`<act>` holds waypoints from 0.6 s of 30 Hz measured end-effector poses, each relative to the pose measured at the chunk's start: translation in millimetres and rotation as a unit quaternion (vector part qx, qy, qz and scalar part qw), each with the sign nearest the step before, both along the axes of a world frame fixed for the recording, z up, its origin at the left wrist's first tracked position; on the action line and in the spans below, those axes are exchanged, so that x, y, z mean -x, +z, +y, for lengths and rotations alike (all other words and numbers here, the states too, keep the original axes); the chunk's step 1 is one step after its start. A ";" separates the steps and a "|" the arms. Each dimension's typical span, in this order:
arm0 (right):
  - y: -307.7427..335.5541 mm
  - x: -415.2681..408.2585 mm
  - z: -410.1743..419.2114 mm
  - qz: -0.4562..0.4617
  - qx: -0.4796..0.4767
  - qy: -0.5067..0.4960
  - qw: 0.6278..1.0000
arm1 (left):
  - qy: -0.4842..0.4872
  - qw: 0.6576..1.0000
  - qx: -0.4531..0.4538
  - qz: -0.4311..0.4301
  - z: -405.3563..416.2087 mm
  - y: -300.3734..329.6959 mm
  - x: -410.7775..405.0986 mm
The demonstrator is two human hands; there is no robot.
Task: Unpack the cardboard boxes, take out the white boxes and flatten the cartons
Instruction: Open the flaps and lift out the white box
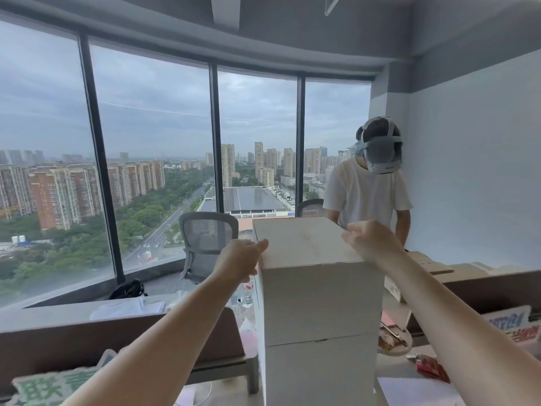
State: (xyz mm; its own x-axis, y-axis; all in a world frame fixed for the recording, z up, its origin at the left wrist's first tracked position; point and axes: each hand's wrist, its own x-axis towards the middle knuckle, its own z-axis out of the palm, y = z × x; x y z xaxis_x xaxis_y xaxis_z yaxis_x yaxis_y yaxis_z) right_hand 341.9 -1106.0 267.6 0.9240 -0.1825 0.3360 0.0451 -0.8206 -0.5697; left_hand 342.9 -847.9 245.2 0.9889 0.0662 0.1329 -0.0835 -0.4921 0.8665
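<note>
Two stacked white boxes (319, 303) rising as a tall column from the worktop (415, 388) at centre, upper box set squarely on the lower, a seam between them. Beyond, wide windows (152, 142) over a city, a mesh office chair (207, 238), another person (369, 194) in a white shirt and headset standing behind the stack. Both forearms stretched forward and up, one on each side of the upper box. Left hand (238, 260) at the top left edge, thumb tip touching the rim, fingers hidden behind the hand, so cannot tell their state. Right hand (370, 238) above the top right edge, fingers curled, holding nothing visible.
</note>
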 end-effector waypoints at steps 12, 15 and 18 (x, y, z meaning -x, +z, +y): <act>-78.4 131.6 207.8 -0.217 -0.002 0.265 0.940 | -0.001 0.998 0.014 -0.054 131.2 -107.9 106.1; -137.8 151.0 266.7 -0.149 0.004 0.305 0.941 | 0.017 0.998 -0.053 -0.039 199.6 -151.2 147.5; -205.7 166.8 325.9 -0.087 -0.001 0.313 0.946 | 0.039 0.992 -0.120 -0.003 278.0 -200.9 191.3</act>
State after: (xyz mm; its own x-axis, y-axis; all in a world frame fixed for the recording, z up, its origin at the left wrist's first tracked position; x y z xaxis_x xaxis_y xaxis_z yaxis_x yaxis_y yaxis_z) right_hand 175.1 -780.1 62.0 0.7819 0.3805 0.4938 0.6148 -0.6014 -0.5102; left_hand 151.6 -569.8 44.3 0.9813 0.1076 0.1596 -0.0422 -0.6889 0.7236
